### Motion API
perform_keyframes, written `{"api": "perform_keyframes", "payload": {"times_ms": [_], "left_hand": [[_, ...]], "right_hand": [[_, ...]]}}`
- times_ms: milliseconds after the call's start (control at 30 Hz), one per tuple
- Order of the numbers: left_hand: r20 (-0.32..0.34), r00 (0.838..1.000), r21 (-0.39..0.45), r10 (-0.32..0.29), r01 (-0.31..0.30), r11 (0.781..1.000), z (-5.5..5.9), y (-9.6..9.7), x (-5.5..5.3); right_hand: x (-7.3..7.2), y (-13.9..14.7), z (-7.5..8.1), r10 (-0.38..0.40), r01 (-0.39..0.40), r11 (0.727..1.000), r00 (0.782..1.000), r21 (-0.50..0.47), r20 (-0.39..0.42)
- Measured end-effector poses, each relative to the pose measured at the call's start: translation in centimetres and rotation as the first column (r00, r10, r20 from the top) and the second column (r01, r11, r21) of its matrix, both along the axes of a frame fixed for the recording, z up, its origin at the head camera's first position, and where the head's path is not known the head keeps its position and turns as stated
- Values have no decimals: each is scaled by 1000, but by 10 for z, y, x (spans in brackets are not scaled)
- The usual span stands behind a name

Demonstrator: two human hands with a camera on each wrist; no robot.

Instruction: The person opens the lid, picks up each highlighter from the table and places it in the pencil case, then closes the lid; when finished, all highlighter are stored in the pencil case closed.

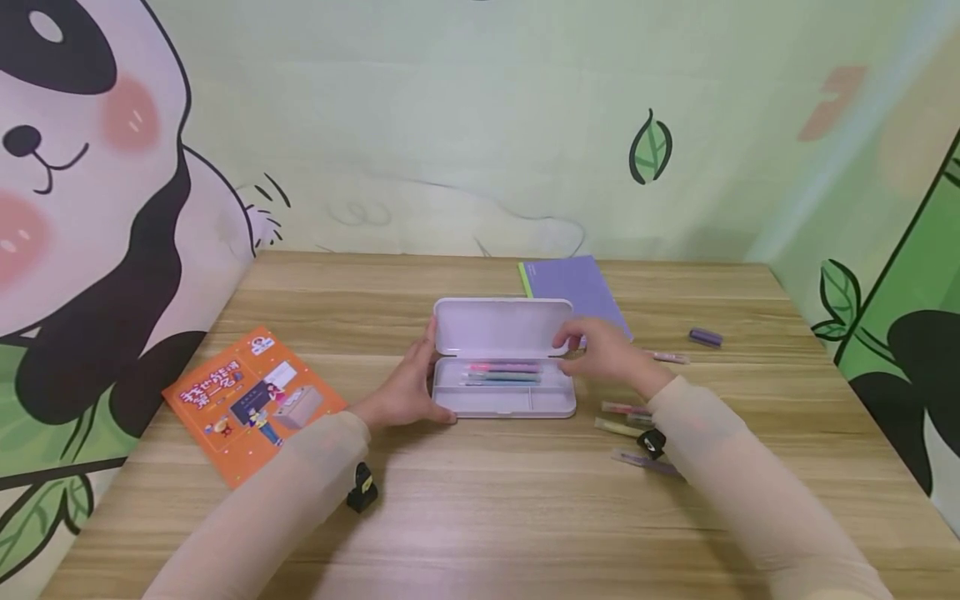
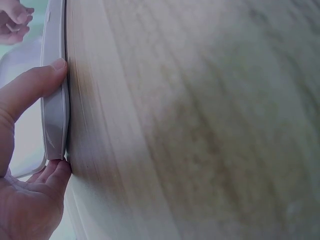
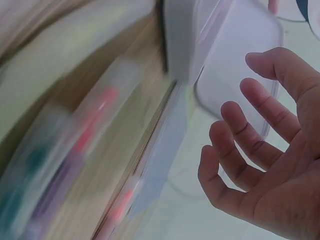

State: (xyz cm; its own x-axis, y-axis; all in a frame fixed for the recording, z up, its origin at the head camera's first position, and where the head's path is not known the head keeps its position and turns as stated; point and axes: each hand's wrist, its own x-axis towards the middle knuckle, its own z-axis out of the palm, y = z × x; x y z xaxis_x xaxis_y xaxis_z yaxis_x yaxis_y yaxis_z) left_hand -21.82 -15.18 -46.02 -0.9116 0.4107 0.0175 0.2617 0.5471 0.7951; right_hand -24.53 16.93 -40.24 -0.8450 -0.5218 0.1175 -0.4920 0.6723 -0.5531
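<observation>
A white pencil case (image 1: 480, 402) lies open on the table, its lid (image 1: 502, 327) raised at the back. Inside it, several pens (image 1: 504, 372) lie side by side in the rear compartment. My left hand (image 1: 408, 387) grips the case's left end, thumb along the front wall; in the left wrist view, the fingertips (image 2: 59, 172) touch the corner. Over the right end hovers my right hand (image 1: 600, 350), its fingers loosely bent and apart, with nothing between them in the right wrist view.
Loose pens (image 1: 626, 427) lie right of the case, partly under the right forearm, and another pen (image 1: 670, 357) lies farther back. A purple marker cap (image 1: 706, 337) sits at the far right. Behind the case is a purple notebook (image 1: 573, 287); an orange book (image 1: 247, 400) lies left.
</observation>
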Motion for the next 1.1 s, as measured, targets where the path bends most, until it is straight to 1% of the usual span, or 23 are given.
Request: {"api": "perform_keyframes", "payload": {"times_ms": [200, 367, 533, 700, 800, 933, 1033, 1100], "left_hand": [[-1, 1000, -9, 3, -3, 1000, 2, 0, 2], [8, 1000, -10, 8, -8, 1000, 3, 0, 3], [16, 1000, -3, 8, -8, 1000, 3, 0, 2], [24, 1000, 8, 6, -6, 1000, 2, 0, 1], [28, 1000, 16, 0, -1, 1000, 2, -1, 2], [32, 999, 18, -1, 0, 1000, 3, -1, 2], [37, 999, 18, 4, -5, 1000, 3, 0, 2], [39, 999, 18, 6, -7, 1000, 3, 0, 2]], "right_hand": [[-2, 24, -3, -52, 52, 998, 999, 22, -3], [-2, 40, -3, -54, 55, 998, 998, 43, -24], [-3, 54, -6, -75, 77, 994, 997, 72, -36], [-5, 68, -8, -129, 130, 987, 992, 97, -15], [-7, 76, -8, -167, 168, 978, 986, 128, -13], [-11, 87, -11, -221, 220, 958, 975, 184, -12], [-16, 95, -14, -264, 255, 943, 964, 212, 16], [-18, 98, -16, -279, 264, 939, 960, 221, 36]]}}
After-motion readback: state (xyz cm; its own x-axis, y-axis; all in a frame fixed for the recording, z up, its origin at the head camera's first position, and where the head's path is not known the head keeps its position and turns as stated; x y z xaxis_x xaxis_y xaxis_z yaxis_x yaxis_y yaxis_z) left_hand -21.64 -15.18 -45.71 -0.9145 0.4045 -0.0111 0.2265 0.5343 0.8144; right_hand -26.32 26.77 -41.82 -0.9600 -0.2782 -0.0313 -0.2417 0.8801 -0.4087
